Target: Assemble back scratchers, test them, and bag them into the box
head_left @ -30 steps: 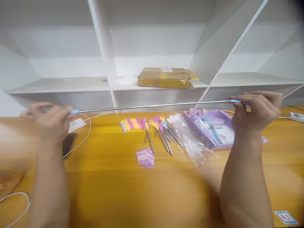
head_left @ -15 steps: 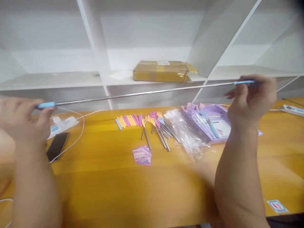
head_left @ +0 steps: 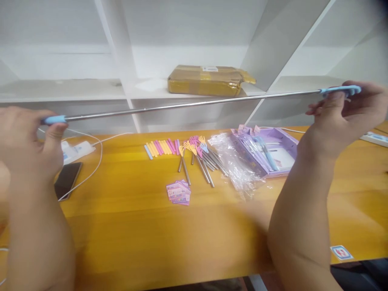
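A telescopic back scratcher [head_left: 194, 104] is stretched out across the view above the table, a long thin metal rod with light-blue ends. My left hand [head_left: 30, 141] is closed round its blue handle. At the other end my right hand [head_left: 345, 115] pinches the blue claw head, thumb in front. Below lie several shorter back scratchers [head_left: 200, 157] with yellow, pink and blue claws and bare metal rods. Left of them is a row of coloured handle sleeves [head_left: 162, 148]. Small purple printed cards [head_left: 178, 192] lie in front.
A purple box [head_left: 283, 141] holding wrapped items stands beside crumpled clear plastic bags [head_left: 236, 165]. On the left are a phone [head_left: 68, 180], a white power strip [head_left: 79, 150] and cables. A taped carton [head_left: 204, 81] sits on the white shelf. A small sticker [head_left: 341, 252] lies near the front edge.
My right hand has moved right and slightly up with the claw end. My left hand remains on the handle, a little higher in view. The camera view has tipped slightly down.
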`<state>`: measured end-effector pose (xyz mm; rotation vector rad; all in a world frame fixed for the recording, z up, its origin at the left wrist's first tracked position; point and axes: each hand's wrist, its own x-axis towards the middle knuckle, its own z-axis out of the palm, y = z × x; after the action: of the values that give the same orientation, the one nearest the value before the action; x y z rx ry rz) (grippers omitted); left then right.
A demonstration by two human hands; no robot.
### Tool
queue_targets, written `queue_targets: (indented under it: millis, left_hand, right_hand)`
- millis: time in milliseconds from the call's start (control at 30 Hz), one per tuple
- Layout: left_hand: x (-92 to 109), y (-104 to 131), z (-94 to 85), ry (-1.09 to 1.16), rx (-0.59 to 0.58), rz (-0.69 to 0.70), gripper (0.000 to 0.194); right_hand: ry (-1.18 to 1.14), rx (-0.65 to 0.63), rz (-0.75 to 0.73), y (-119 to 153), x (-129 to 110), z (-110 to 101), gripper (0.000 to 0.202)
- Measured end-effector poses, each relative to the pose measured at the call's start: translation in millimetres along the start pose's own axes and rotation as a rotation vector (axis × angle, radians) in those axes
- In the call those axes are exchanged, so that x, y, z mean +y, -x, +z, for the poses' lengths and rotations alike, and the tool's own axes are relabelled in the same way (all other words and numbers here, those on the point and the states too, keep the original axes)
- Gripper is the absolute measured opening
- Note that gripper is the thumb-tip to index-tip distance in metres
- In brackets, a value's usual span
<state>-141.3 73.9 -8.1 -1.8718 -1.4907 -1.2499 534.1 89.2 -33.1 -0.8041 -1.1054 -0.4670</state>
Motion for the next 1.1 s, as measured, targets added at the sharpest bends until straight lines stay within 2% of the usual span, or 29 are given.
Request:
queue_targets:
  millis: [133,333,533,633,733,833,967,1100]
  left_hand:
    - [15.3,-0.4,-5.8,-0.086,0.104,0.089,0.042]
    - [27.3,-6.5,-9.1,-0.079,0.103,0.133,0.04]
    - [33.3,-7.4,-2.3,-0.097,0.056,0.232,0.042]
    - [35.5,-4.0,-0.1,-0.1,0.034,0.249,0.04]
    - [36.4,-1.1,0.0,-0.085,0.023,0.267,0.036]
    - [36.6,-0.1,-1.9,-0.074,0.028,0.256,0.037]
    - [35.7,0.4,-7.4,-0.06,-0.022,0.211,0.042]
    - [35.8,2.4,-13.1,-0.045,-0.017,0.233,0.04]
  right_hand:
    - [-0.105,0.052,0.055,-1.6,2.5,-1.3,0.012]
    - [0.014,0.076,0.219,5.0,-11.7,5.9,0.015]
    - [-0.063,0.146,0.477,17.5,-16.9,27.7,0.032]
    - [-0.096,0.179,0.543,22.2,-12.1,33.6,0.039]
    - [-0.134,0.219,0.505,21.8,-4.8,32.1,0.035]
    - [-0.209,0.213,0.39,15.0,0.4,24.4,0.026]
    - [-0.44,0.104,0.217,2.2,-0.7,9.9,0.033]
    - [-0.489,0.001,0.181,-5.7,-1.7,-1.7,0.034]
